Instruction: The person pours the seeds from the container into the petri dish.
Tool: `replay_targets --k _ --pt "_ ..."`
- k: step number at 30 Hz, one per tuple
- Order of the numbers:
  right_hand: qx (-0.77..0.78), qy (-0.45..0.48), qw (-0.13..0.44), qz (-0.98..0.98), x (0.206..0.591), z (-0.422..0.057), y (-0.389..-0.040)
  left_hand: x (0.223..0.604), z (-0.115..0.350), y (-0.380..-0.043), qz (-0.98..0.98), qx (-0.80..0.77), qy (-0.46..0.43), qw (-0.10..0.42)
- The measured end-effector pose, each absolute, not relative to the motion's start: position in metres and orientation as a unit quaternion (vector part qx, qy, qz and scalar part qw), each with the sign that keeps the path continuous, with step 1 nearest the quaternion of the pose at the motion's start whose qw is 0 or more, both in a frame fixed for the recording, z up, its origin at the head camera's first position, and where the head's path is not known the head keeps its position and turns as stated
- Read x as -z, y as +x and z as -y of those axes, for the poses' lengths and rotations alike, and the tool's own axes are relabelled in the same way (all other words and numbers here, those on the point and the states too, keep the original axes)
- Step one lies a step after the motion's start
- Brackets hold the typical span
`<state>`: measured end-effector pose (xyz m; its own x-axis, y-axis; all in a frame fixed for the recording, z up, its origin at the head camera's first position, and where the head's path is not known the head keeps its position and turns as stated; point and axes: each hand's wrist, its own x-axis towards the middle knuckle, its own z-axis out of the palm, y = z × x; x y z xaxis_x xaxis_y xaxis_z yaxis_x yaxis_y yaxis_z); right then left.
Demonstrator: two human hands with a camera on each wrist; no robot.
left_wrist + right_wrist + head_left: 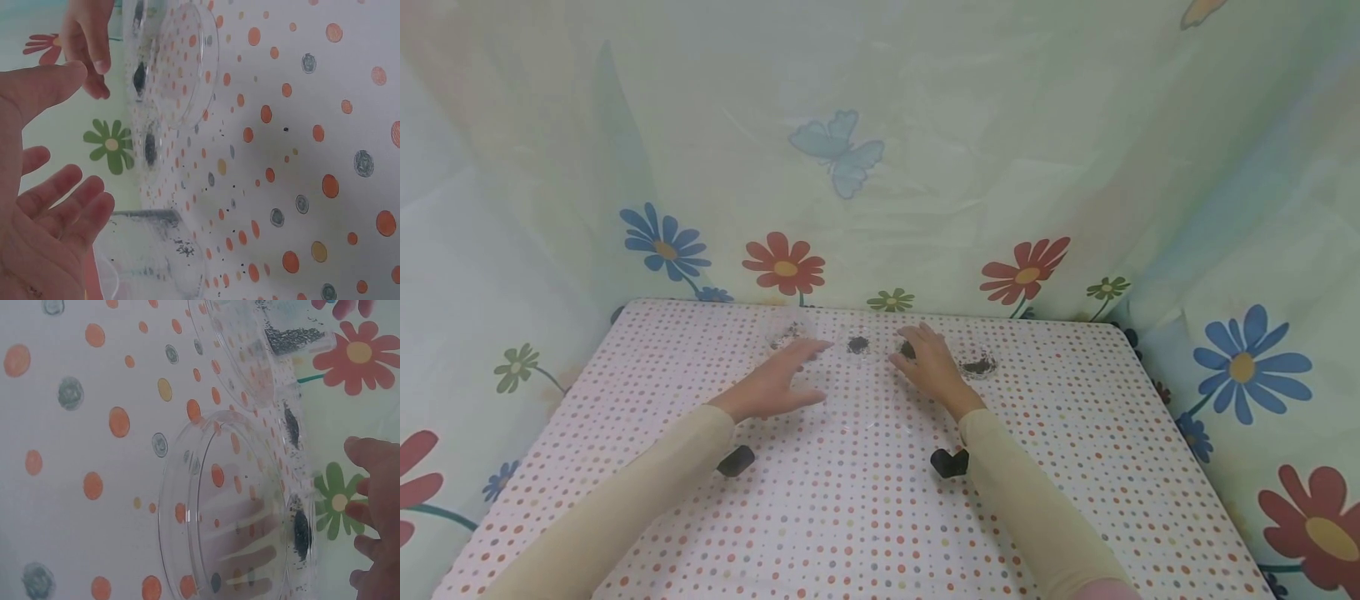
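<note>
My left hand (771, 385) hovers over the table with fingers and thumb spread, holding nothing. Near its fingertips stands a clear plastic container (156, 250) with dark grains clinging inside. My right hand (934, 367) is also in the air, fingers extended, partly hiding a small pile of dark grains (908, 350). Another dark pile (858, 344) lies between the hands, and a clear container with dark grains (977, 367) sits right of the right hand. Two clear round lids or dishes show in the right wrist view: one nearer (178, 515), one farther (219, 350).
A dotted cloth (865, 517) covers the table, with a few dark specks scattered on it. Behind hangs a flowered curtain (940, 208). Black devices show beside the left wrist (736, 461) and the right wrist (950, 463).
</note>
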<state>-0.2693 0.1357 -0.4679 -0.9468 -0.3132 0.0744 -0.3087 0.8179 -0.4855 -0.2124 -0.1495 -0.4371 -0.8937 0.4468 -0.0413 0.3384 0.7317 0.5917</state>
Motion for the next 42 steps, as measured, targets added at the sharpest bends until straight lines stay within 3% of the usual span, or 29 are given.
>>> replay_targets --k 11,42 --pt "0.273 -0.169 0.003 -0.947 0.472 -0.136 -0.274 0.443 0.142 -0.214 -0.935 -0.271 0.200 0.115" --pt "0.218 -0.171 0.002 -0.961 0.489 -0.129 -0.291 0.464 0.111 -0.220 -0.924 -0.230 0.271 0.142"
